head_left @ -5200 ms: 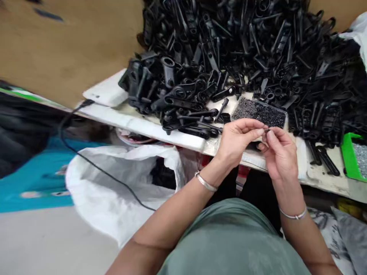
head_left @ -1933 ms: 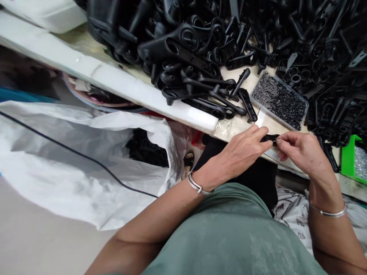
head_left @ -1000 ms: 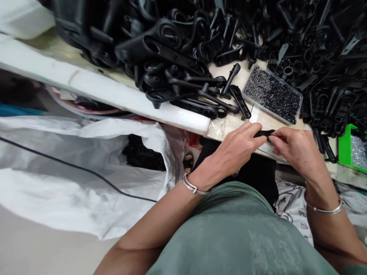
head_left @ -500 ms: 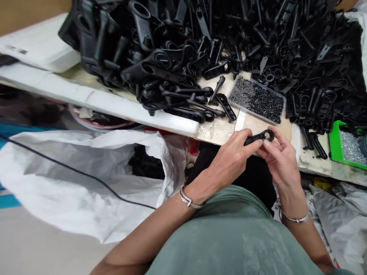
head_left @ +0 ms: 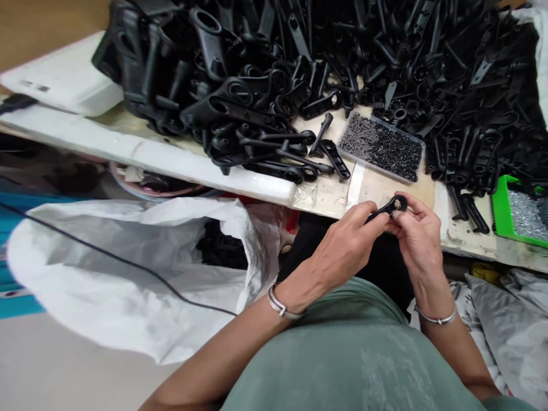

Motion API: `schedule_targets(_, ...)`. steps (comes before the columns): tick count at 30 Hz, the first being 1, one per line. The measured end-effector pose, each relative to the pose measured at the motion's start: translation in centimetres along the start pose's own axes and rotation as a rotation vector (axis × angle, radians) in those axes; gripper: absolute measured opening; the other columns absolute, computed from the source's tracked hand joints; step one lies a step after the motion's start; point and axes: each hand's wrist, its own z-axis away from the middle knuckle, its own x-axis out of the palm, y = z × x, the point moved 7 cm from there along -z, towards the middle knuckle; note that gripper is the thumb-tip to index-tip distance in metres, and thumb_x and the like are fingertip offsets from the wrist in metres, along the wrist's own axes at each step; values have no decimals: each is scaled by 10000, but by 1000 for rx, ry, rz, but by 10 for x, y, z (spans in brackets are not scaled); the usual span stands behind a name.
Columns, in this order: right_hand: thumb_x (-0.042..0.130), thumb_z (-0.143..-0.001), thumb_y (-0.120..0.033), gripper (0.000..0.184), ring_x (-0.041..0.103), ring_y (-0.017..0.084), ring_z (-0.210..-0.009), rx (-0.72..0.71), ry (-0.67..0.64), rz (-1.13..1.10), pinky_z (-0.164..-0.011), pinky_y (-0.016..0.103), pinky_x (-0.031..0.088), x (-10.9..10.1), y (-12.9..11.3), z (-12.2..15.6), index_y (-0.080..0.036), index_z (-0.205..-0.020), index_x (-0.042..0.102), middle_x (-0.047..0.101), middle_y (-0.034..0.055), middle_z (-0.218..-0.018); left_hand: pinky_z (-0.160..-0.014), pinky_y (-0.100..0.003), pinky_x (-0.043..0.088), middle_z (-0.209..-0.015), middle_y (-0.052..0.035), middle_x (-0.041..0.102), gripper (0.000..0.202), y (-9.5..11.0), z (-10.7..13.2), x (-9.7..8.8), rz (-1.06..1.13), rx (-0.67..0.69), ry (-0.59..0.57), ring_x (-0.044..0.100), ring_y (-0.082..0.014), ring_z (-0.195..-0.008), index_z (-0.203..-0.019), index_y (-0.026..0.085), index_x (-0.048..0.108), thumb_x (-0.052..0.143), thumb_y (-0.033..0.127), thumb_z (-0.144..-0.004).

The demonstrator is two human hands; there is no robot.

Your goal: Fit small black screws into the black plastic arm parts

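Lever (head_left: pixel 387 208) is pinched by left grip (head_left: pixel 342 251) and right grip (head_left: pixel 415 237) over counter (head_left: pixel 325 194); screw tray (head_left: pixel 381 147) and parts pile (head_left: pixel 385 51) lie beyond.

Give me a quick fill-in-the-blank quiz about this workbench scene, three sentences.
The left hand and right hand together hold one small ____ plastic part. The tray holding silvery screws is ____. The white bag sits on the person's ____ side.
Missing words: black; green; left.

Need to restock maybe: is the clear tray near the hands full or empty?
Full: small black bits fill the tray about to its rim.
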Motion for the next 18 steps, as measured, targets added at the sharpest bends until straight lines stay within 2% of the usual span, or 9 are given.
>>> schedule_targets(2, 785, -587, -196, 398, 613, 88, -561, 25, -55, -34, -542, 236, 595, -2, 2, 0, -186, -967, 666, 664, -48, -731, -813, -283, 582, -1085, -91, 607, 182, -1, 3, 0, 16, 17, 33, 620, -171, -966, -1135, 161, 556, 489, 138, -967)
schedule_targets(7, 846, -651, -255, 473, 668, 85, -656, 79, -220, -71, -640, 220, 609, -9, 5, 2, -211, -1091, 678, 699, -27, -904, -859, -264, 589, -1093, -78, 643, 269, -3, 7, 0, 71, 40, 120, 657, -151, -985, -1192, 183, 556, 597, 141, -929)
schedule_targets(12, 866, -656, -311, 556, 675, 95, -636, 37, -208, -28, -681, 257, 618, -20, -2, 5, -201, -1160, 657, 705, -25, -870, -885, -256, 590, -1073, -71, 673, 301, 3, 4, 4, 112, 66, 130, 675, -149, -992, -1201, 178, 576, 628, 129, -909)
schedule_targets(15, 851, -676, -341, 582, 683, 111, -655, 22, -227, 47, -676, 267, 612, -28, -12, 5, -217, -1196, 622, 706, -23, -875, -921, -271, 586, -1124, -84, 682, 340, 8, 3, 6, 162, 97, 97, 676, -155, -1038, -1248, 174, 547, 632, 172, -919)
schedule_targets(18, 819, -704, -369, 610, 648, 120, -599, -43, -203, 220, -629, 280, 587, -51, -29, -2, -242, -1243, 563, 690, -32, -801, -951, -327, 577, -1214, -128, 669, 386, 7, 1, -4, 117, 150, 77, 658, -199, -1114, -1264, 165, 541, 662, 254, -908)
